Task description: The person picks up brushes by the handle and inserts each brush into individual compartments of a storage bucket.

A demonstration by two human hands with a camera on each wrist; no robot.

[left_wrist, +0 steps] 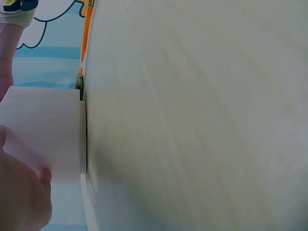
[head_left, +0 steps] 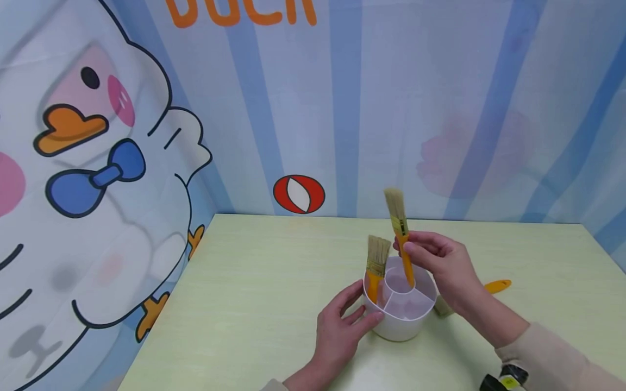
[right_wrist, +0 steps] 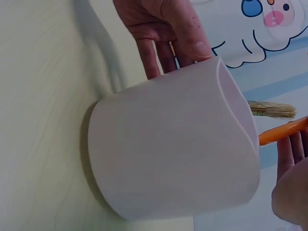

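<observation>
A white divided organizer [head_left: 398,326] stands on the table, its inside split into compartments by thin walls. My left hand [head_left: 337,331] holds its left side, the thumb near the front rim. In the left compartment a paintbrush [head_left: 377,258] with an orange handle leans bristles up. My right hand [head_left: 447,266] pinches a second paintbrush [head_left: 398,212] by its orange handle, bristles up, over the organizer. The handle's lower end overlaps the round middle compartment in the head view. In the right wrist view the organizer [right_wrist: 168,149] hides most of the inside.
A third paintbrush [head_left: 498,286] lies on the table right of the organizer, partly hidden behind my right wrist. The pale wooden table [head_left: 254,282] ends at a printed cloth backdrop [head_left: 381,108]. A black device [head_left: 508,377] is strapped to my right sleeve.
</observation>
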